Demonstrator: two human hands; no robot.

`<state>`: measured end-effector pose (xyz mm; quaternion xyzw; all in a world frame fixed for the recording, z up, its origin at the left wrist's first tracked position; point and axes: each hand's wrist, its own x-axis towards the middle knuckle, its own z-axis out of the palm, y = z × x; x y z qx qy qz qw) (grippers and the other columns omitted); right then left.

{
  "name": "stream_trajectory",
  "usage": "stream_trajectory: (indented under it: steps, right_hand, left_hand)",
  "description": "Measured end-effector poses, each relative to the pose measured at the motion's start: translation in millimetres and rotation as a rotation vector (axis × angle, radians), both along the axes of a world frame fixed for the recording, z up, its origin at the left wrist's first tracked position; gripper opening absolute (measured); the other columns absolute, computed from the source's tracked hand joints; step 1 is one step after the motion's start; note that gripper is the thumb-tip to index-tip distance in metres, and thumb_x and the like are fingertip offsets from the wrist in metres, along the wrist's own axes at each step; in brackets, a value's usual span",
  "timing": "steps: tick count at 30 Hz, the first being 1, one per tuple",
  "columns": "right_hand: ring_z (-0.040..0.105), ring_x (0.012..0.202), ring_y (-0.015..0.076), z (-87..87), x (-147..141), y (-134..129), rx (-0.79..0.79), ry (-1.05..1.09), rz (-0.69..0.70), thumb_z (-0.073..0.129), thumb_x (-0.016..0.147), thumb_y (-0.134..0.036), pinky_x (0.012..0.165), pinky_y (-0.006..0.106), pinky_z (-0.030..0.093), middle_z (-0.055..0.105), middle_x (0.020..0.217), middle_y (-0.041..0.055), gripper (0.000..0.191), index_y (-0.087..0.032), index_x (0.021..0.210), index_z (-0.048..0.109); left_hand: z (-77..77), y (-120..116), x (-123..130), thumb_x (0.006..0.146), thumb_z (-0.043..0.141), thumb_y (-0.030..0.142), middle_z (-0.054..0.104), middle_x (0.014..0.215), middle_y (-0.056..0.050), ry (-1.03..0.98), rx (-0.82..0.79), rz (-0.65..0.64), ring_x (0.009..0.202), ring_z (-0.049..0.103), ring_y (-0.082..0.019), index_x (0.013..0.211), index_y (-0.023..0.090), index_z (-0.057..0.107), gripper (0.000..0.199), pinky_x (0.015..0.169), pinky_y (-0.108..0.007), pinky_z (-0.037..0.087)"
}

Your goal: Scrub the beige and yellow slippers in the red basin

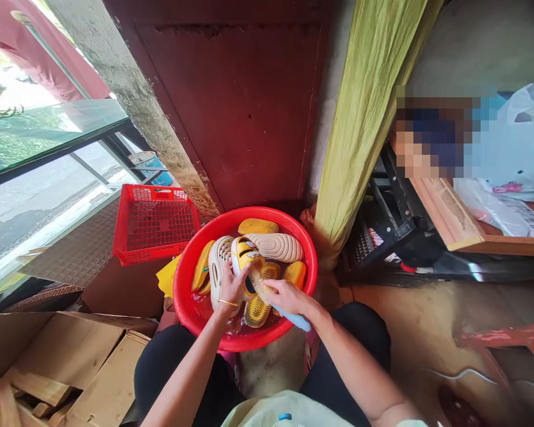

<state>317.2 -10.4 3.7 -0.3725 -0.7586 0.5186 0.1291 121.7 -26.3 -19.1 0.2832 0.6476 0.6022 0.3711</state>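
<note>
Head view, gripping a yellow-and-white shoe (244, 252) in left fingers (241, 279), holding a brush (260, 287) against it in right fingers (276, 289), working over a red basin (249, 342)

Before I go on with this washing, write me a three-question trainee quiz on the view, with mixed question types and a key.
1. Multiple choice: what does the right hand hold?
A) a mesh crate
B) a blue-handled scrub brush
C) a plastic bag

2. True or false: the red mesh crate stands outside the round red basin.

3. Fill in the blank: the left hand grips a ______ over the basin.

Key: 1. B. 2. True. 3. Yellow-and-white shoe.
</note>
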Motion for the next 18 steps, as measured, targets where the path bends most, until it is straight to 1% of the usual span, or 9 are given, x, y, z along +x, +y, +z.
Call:
stream_trajectory:
  steps: [2, 4, 6, 7, 9, 12, 15, 18]
  right_hand:
    - [0.061, 0.074, 0.0172, -5.2, -9, 8, 0.112, -0.052, -0.113, 0.054, 0.089, -0.021, 0.070, 0.027, 0.045, 0.072, 0.085, 0.0037, 0.030, -0.017, 0.114, 0.072]
    - [0.060, 0.078, 0.0175, -8.9, -16, 16, 0.197, -0.102, -0.202, 0.055, 0.089, -0.020, 0.072, 0.026, 0.043, 0.072, 0.088, 0.0063, 0.020, -0.016, 0.101, 0.071]
    - [0.058, 0.076, 0.0161, -11.0, -19, 21, 0.218, -0.129, -0.220, 0.054, 0.090, -0.019, 0.069, 0.025, 0.040, 0.070, 0.087, 0.0058, 0.016, -0.016, 0.093, 0.069]
    - [0.055, 0.073, 0.0149, -11.5, -19, 22, 0.215, -0.126, -0.197, 0.054, 0.090, -0.019, 0.067, 0.024, 0.038, 0.069, 0.084, 0.0043, 0.014, -0.017, 0.090, 0.068]
    - [0.049, 0.068, 0.0121, -11.7, -16, 21, 0.188, -0.099, -0.102, 0.053, 0.089, -0.020, 0.063, 0.023, 0.034, 0.064, 0.076, -0.0001, 0.013, -0.017, 0.085, 0.066]
    - [0.039, 0.063, 0.0096, -10.5, -9, 13, 0.098, -0.037, 0.062, 0.055, 0.087, -0.022, 0.059, 0.023, 0.028, 0.053, 0.067, -0.0058, 0.011, -0.017, 0.085, 0.065]
    - [0.038, 0.063, 0.0094, -7.8, 0, 3, 0.023, -0.022, 0.122, 0.057, 0.083, -0.023, 0.057, 0.023, 0.027, 0.047, 0.065, -0.0073, 0.011, -0.018, 0.089, 0.065]
    - [0.040, 0.064, 0.0099, -5.2, 11, -2, -0.036, -0.040, 0.174, 0.058, 0.080, -0.023, 0.057, 0.022, 0.027, 0.049, 0.067, -0.0068, 0.011, -0.019, 0.087, 0.065]
  left_hand:
    - [-10.8, -12, 16, 0.069, 0.089, 0.036, 0.069, 0.095, -0.004, 0.090, -0.003, -0.068, 0.093, 0.066, -0.025, 0.106, 0.022, 0.061, 0.048, 0.081, -0.031, 0.052]
    - [-20.1, -20, 27, 0.069, 0.089, 0.036, 0.069, 0.098, -0.005, 0.135, -0.001, -0.083, 0.097, 0.065, -0.025, 0.109, 0.022, 0.061, 0.051, 0.086, -0.032, 0.050]
    - [-26.2, -24, 31, 0.070, 0.088, 0.038, 0.069, 0.100, -0.005, 0.173, 0.002, -0.083, 0.096, 0.065, -0.024, 0.110, 0.022, 0.061, 0.051, 0.088, -0.033, 0.049]
    - [-27.8, -24, 30, 0.071, 0.087, 0.040, 0.069, 0.100, -0.006, 0.197, 0.001, -0.086, 0.095, 0.065, -0.024, 0.110, 0.022, 0.061, 0.050, 0.088, -0.033, 0.049]
    - [-28.8, -22, 24, 0.076, 0.082, 0.046, 0.068, 0.101, -0.007, 0.246, 0.001, -0.082, 0.094, 0.064, -0.024, 0.110, 0.021, 0.060, 0.048, 0.088, -0.035, 0.049]
    - [-26.6, -16, 11, 0.082, 0.073, 0.053, 0.066, 0.107, -0.008, 0.270, 0.007, -0.026, 0.096, 0.063, -0.024, 0.114, 0.019, 0.056, 0.050, 0.087, -0.037, 0.051]
    - [-24.5, -9, 5, 0.083, 0.070, 0.056, 0.065, 0.110, -0.008, 0.241, 0.002, -0.008, 0.097, 0.064, -0.023, 0.118, 0.019, 0.054, 0.052, 0.087, -0.036, 0.051]
    - [-26.1, -5, 7, 0.082, 0.070, 0.058, 0.066, 0.106, -0.007, 0.191, -0.007, -0.032, 0.090, 0.064, -0.021, 0.118, 0.020, 0.053, 0.055, 0.081, -0.034, 0.052]
